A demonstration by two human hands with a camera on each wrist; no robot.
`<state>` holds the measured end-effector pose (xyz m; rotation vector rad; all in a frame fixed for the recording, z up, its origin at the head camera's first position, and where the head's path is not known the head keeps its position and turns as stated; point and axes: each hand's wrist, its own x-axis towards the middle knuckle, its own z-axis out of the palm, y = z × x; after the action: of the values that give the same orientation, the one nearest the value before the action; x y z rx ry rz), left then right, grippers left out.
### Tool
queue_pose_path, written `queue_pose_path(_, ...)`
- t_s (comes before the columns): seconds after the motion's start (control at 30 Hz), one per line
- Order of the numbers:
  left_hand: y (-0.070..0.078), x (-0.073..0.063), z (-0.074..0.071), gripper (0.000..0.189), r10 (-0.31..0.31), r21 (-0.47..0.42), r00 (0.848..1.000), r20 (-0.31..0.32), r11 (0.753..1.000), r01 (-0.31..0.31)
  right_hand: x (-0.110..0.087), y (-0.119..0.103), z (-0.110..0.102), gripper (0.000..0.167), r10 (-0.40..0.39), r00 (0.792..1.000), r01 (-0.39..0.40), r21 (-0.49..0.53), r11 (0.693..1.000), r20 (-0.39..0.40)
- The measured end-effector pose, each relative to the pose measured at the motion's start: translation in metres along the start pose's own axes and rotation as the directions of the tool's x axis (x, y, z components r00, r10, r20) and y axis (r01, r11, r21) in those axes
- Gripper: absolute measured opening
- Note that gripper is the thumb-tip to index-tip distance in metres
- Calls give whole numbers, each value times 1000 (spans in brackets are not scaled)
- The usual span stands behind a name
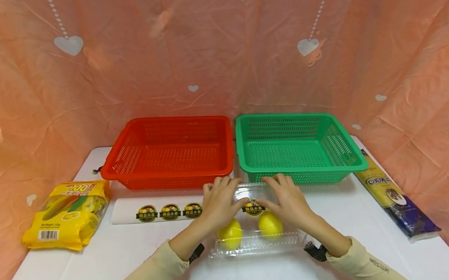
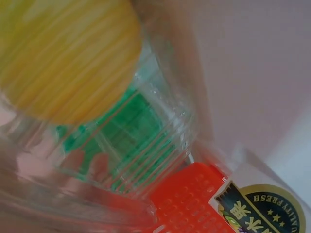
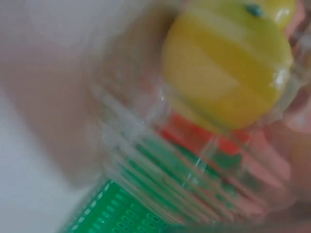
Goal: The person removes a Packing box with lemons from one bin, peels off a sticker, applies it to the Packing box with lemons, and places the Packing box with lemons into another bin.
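Fruits (image 1: 271,224), round and yellow, inside a clear rectangular plastic box (image 1: 248,249)

Head: left hand (image 1: 219,203) and right hand (image 1: 289,201), fingers bent, grip the box's far side, thumbs beside a black-and-gold label (image 1: 254,208). Left wrist: one fruit through the box, red plastic basket (image 2: 187,204) beyond. Right wrist: both fruits, green plastic basket (image 3: 119,213) beyond.

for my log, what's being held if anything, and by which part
A clear plastic box with two yellow fruits inside: the left hand and right hand hold it by its far edge, either side of the round label.
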<state>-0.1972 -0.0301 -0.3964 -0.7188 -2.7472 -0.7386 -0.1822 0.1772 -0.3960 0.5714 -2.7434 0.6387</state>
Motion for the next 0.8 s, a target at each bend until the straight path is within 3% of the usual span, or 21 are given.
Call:
queue_pose_path(0.3, -6, -1, -1, 51, 25, -30, 999, 21, 999, -25, -1, 6, 2, 48, -47, 998, 50, 78, 996, -31)
queue_pose_path(0.5, -8, -3, -4, 65, 54, -15, 996, 68, 998, -53, -4, 8, 0, 66, -25, 999, 22, 98, 995, 29)
queue_pose_path(0.8, -5, -3, -6, 100, 40, 36, 993, 115, 998, -44, -5, 12, -6, 88, -58, 994, 47, 119, 992, 87)
